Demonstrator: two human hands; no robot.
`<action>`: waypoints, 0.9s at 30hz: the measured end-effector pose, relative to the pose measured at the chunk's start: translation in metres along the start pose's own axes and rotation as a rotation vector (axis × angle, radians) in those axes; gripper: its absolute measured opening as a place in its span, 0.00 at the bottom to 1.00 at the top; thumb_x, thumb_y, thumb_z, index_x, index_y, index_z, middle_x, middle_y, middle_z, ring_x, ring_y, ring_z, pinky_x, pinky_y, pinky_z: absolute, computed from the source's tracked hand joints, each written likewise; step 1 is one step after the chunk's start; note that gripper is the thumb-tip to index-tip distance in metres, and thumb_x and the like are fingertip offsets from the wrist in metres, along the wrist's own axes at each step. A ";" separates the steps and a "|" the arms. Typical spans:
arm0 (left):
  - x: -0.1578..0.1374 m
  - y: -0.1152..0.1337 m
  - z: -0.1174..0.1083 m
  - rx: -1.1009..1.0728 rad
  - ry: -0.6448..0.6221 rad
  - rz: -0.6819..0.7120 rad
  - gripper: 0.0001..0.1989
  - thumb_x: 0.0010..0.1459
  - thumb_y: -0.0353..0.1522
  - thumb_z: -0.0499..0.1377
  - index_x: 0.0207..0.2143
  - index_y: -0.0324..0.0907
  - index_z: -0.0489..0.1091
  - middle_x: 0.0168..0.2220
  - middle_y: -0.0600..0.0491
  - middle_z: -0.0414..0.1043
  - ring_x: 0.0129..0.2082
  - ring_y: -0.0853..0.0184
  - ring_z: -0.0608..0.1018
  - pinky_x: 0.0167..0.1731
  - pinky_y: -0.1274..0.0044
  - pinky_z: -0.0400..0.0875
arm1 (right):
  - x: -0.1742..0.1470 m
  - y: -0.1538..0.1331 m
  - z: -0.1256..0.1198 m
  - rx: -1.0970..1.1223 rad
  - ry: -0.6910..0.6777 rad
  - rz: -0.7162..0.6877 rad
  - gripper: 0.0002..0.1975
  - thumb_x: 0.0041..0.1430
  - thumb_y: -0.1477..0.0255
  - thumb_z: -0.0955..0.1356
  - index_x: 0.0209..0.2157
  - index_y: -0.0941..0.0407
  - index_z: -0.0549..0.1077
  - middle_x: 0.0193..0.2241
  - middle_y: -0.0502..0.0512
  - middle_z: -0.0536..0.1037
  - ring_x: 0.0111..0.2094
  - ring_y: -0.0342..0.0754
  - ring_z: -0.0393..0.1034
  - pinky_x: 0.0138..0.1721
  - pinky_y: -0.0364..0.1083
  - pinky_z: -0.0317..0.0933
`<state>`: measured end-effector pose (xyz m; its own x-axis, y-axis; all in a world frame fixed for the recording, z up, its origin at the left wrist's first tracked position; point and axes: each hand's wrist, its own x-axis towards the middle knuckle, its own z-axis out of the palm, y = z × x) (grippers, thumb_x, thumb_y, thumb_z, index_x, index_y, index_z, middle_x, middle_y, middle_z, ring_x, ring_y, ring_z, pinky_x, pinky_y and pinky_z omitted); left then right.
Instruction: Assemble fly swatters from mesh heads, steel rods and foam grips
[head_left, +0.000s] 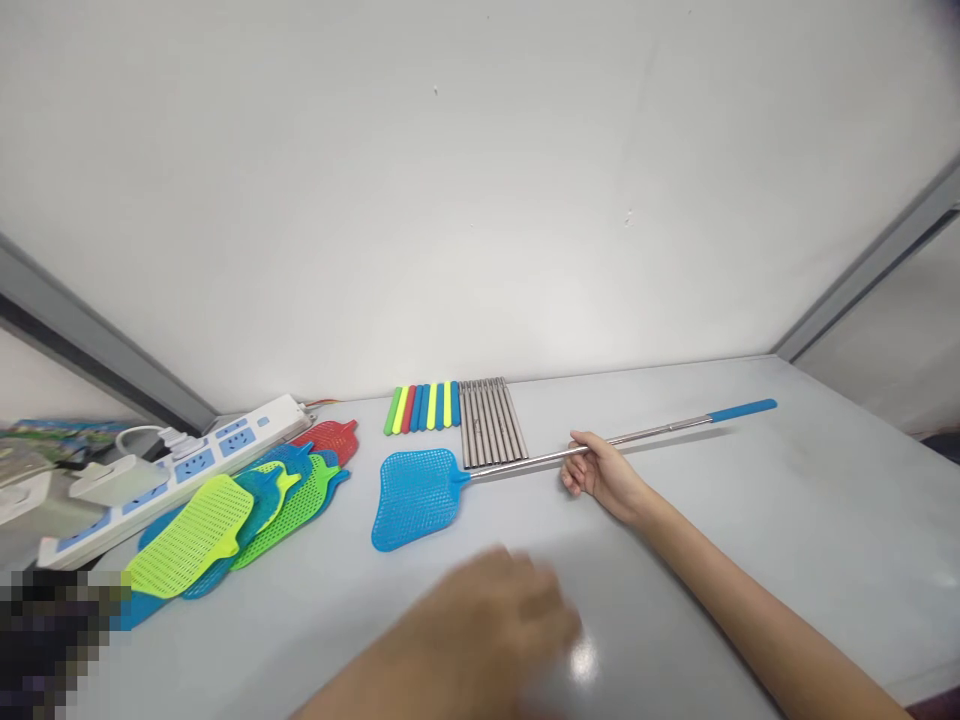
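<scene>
A blue fly swatter with an extended metal telescopic rod and a blue grip stretches across the table. My right hand is closed around the middle of its rod. Lower in the view, my left hand hovers over the table, smeared by motion, so its fingers are unclear. Behind the swatter head lies a row of metal telescopic rods. Beside them, on the left, several coloured handle sleeves in green, yellow, red and blue line up side by side.
Loose swatter heads in yellow, green and red, with blue ones among them, overlap at the left. A white power strip with plugged-in adapters runs behind them. A white wall borders the table's back.
</scene>
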<state>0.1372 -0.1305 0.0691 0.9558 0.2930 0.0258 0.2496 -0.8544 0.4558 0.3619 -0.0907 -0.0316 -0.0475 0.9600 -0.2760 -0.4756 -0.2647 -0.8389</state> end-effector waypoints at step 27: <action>0.026 -0.047 0.034 0.181 0.125 -0.609 0.11 0.56 0.26 0.41 0.26 0.42 0.59 0.24 0.55 0.67 0.24 0.69 0.70 0.22 0.79 0.55 | -0.026 0.013 0.031 -0.252 -0.323 0.096 0.25 0.53 0.64 0.47 0.09 0.56 0.57 0.12 0.56 0.69 0.20 0.50 0.67 0.24 0.46 0.56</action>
<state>0.1554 -0.0976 0.0186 0.6121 0.7866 -0.0815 0.7741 -0.5749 0.2650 0.3291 -0.1166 -0.0208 -0.3734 0.8985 -0.2308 -0.2279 -0.3301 -0.9160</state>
